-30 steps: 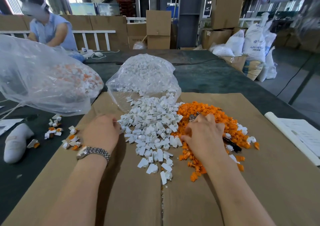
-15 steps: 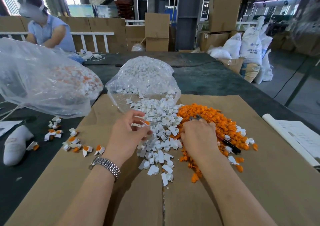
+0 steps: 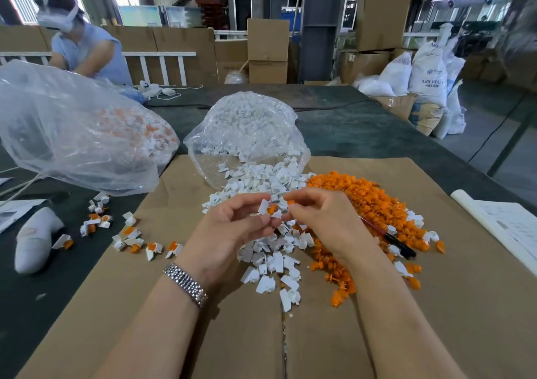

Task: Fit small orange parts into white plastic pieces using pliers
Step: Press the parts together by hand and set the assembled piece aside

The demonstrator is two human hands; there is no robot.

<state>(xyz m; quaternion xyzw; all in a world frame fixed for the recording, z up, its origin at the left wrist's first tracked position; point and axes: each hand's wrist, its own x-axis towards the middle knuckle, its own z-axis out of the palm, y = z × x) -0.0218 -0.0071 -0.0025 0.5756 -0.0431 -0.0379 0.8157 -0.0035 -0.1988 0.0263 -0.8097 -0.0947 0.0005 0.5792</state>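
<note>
My left hand (image 3: 232,227) pinches a white plastic piece (image 3: 266,208) with an orange part (image 3: 272,209) seated in it, held above the white pile (image 3: 270,251). My right hand (image 3: 322,219) is closed beside it, fingertips on a small orange part (image 3: 290,203) and touching the white piece. The pliers (image 3: 390,240), red and black handled, lie on the cardboard under my right hand, partly buried in the orange pile (image 3: 374,204). Neither hand holds the pliers.
Cardboard sheet (image 3: 203,335) covers the table. A clear bag of white pieces (image 3: 247,129) lies open behind the piles; a larger bag of mixed parts (image 3: 78,134) sits left. Several assembled pieces (image 3: 130,236) are scattered left. Papers (image 3: 505,224) at right. A person (image 3: 84,50) works far left.
Both hands have lifted off the piles and come together above them. My left hand picked up a white piece; my right brought an orange part from the orange pile.
</note>
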